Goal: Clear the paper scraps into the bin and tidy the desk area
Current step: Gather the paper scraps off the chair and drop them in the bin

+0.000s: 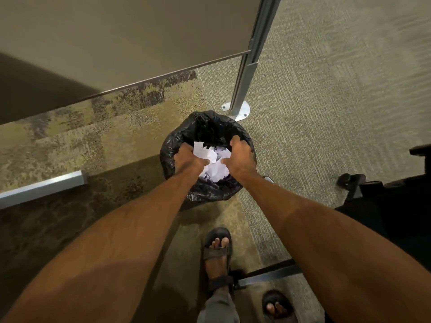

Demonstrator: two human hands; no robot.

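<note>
At the bottom of the frame two sandalled feet point(218, 255) stood on the patterned carpet point(70, 145), with a dark bar point(268, 275) on the floor just beside them. Both bare forearms reached up from the lower corners toward the middle of the frame. The left hand point(187, 159) was closed around white paper scraps point(213, 162), its fingers curled under them. The right hand point(242, 157) cupped the same bundle from the other side, fingers bent over its top and thumb against the paper. Hands and scraps sat over the mouth of the bin point(205, 192), lined with a black bag, at frame centre. A black chair base point(363, 187) showed at the right edge. Just beyond the bin, a metal post point(247, 73) on a bolted foot rose toward the upper right, holding a tan partition panel point(128, 38) across the upper left.
</note>
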